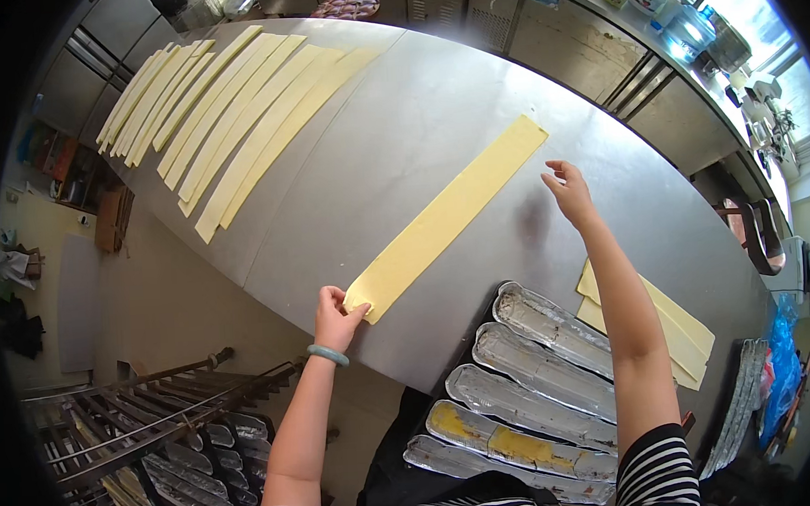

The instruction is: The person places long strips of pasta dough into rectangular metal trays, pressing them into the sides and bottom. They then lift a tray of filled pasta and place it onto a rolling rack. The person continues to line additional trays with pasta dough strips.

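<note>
A long flat strip of pale yellow dough [451, 213] lies slantwise across the stainless steel table [295, 259]. My left hand [334, 318], with a bangle at the wrist, pinches the strip's near end between thumb and fingers. Just right of the far end, my right hand [568, 188] hovers over the table with its fingers apart and nothing in them. Below my right arm are several long foil-lined trays [523, 405] side by side, one with yellow residue inside. More flat dough pieces [677, 328] lie partly hidden behind that arm.
Several dough strips [253, 116] lie in rows at the table's far left. A metal rack [174, 444] loaded with foil trays stands at lower left. Stacked foil trays [735, 400] and a blue plastic bag [782, 370] are at right. A steel counter [573, 58] runs along the back.
</note>
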Demonstrator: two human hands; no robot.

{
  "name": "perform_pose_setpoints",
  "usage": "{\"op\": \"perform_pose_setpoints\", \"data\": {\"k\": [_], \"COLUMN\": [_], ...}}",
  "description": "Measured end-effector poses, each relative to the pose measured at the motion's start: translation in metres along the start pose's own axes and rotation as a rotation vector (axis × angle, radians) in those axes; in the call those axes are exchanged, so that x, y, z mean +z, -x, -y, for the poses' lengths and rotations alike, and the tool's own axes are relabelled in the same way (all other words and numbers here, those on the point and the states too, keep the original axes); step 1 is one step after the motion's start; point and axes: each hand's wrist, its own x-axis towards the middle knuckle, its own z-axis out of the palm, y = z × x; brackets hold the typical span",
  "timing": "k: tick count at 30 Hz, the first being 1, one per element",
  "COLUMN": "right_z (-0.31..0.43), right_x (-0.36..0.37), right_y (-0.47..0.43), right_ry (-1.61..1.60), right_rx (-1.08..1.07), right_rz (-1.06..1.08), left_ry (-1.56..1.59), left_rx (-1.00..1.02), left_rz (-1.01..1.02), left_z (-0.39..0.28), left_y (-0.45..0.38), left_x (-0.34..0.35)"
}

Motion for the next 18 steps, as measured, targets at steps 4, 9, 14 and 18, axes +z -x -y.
{"op": "perform_pose_setpoints", "data": {"k": [4,9,14,18], "right_z": [-0.009,-0.045,-0.045,-0.048], "right_x": [0.025,0.025,0.035,0.01], "right_y": [-0.074,-0.135,-0.146,-0.14], "right_ry": [0.121,0.181,0.241,0.375], "right_rx": [0.099,0.301,0.352,0.19], "right_rz": [-0.139,-0.13,-0.059,-0.102], "left_ry": [0.621,0.801,0.853,0.695], "left_rx": [-0.36,-0.376,-0.319,-0.287], "left_rz": [-0.107,-0.106,-0.1,0.04], "left_z": [-0.031,-0.03,-0.033,-0.059], "left_y": [0.016,0.018,0.017,-0.01], "left_x": [0.029,0.038,0.023,-0.007]}}
